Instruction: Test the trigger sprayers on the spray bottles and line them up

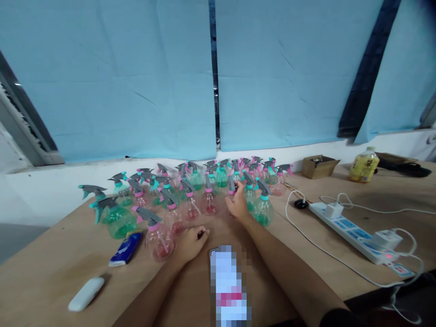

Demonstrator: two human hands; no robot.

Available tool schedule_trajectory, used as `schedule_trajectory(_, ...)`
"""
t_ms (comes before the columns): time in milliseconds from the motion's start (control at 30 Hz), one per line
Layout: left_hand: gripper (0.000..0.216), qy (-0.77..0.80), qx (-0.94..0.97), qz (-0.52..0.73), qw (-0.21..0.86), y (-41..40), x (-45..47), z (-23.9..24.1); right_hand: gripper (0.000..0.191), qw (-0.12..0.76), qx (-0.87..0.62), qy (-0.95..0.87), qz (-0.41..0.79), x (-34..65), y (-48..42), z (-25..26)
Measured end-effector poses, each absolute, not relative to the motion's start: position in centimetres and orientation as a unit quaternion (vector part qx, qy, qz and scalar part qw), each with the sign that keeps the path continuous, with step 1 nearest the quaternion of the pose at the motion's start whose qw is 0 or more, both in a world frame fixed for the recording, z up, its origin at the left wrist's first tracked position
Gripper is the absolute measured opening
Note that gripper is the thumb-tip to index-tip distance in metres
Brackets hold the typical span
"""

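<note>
My right hand (239, 202) is closed around the neck and trigger of a spray bottle with a grey head and pink collar (232, 186); the hand covers most of its body. Just right of that hand stand green-tinted spray bottles with turquoise collars, one of them nearest the front (263, 210). My left hand (191, 243) rests on the table with its fingers loosely curled and nothing visible in them. Close to its left is a pink-collared spray bottle (160, 243) with reddish liquid. Several more pink and green spray bottles (119, 221) stand in a crowded group behind both hands.
Between my forearms lies a phone (230, 286), its screen blurred. A blue packet (126, 248) and a white case (86, 294) lie at the left. To the right are a power strip (354, 234) with cables, a cardboard box (319, 167) and a yellow-labelled drink bottle (364, 165).
</note>
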State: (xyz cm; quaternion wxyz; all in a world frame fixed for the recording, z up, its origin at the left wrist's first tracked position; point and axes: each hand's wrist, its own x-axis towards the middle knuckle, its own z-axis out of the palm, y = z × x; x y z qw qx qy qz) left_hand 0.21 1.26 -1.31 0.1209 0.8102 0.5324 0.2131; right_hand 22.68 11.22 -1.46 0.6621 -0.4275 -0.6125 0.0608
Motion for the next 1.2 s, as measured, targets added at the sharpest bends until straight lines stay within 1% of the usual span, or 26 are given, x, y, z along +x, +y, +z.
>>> schedule_trajectory(67, 0.035, 0.534, 0.81, 0.212, 0.118, 1.3, 0.2, -1.5, 0.064, 0.631, -0.429, -0.645, 0.033, 22.8, 11.3, -2.1)
schedule_trajectory(233, 0.036, 0.533, 0.81, 0.212, 0.119, 1.3, 0.2, -1.4, 0.064, 0.611, -0.453, -0.65, -0.007, 22.5, 12.0, -2.5)
schedule_trajectory(367, 0.035, 0.532, 0.811, 0.211, 0.12, 1.3, 0.1, -1.4, 0.061, 0.626, -0.446, -0.639, 0.026, 21.9, 12.4, -2.4)
schedule_trajectory(500, 0.034, 0.527, 0.813, 0.213, 0.123, 1.3, 0.1, -1.5, 0.068, 0.654, -0.437, -0.611, 0.084, 21.5, 12.0, -1.9)
schedule_trajectory(600, 0.034, 0.527, 0.813, 0.211, 0.127, 1.3, 0.1, -1.4, 0.067, 0.68, -0.425, -0.594, 0.066, 21.5, 11.3, -0.5)
schedule_trajectory(700, 0.034, 0.529, 0.813, 0.21, 0.125, 1.3, 0.2, -1.3, 0.058, 0.709, -0.399, -0.581, 0.011, 22.1, 10.6, 2.3)
schedule_trajectory(800, 0.035, 0.532, 0.811, 0.208, 0.123, 1.3, 0.2, -1.3, 0.051, 0.702, -0.395, -0.591, -0.052, 23.4, 9.8, 5.7)
schedule_trajectory(900, 0.035, 0.532, 0.811, 0.211, 0.119, 1.2, 0.2, -1.2, 0.045, 0.634, -0.454, -0.611, -0.138, 25.2, 8.9, 8.3)
schedule_trajectory(967, 0.034, 0.534, 0.811, 0.21, 0.116, 1.1, 0.2, -1.1, 0.045, 0.565, -0.542, -0.594, -0.181, 26.4, 8.4, 9.3)
schedule_trajectory(1000, 0.034, 0.535, 0.811, 0.209, 0.115, 1.1, 0.2, -1.0, 0.045, 0.522, -0.59, -0.587, -0.184, 27.0, 8.1, 9.5)
schedule_trajectory(1133, 0.034, 0.533, 0.812, 0.204, 0.12, 1.0, 0.3, -0.9, 0.036, 0.337, -0.739, -0.571, -0.118, 28.9, 7.9, 9.7)
schedule_trajectory(1200, 0.033, 0.533, 0.813, 0.204, 0.119, 1.0, 0.3, -1.0, 0.034, 0.273, -0.772, -0.569, -0.078, 29.6, 8.2, 9.7)
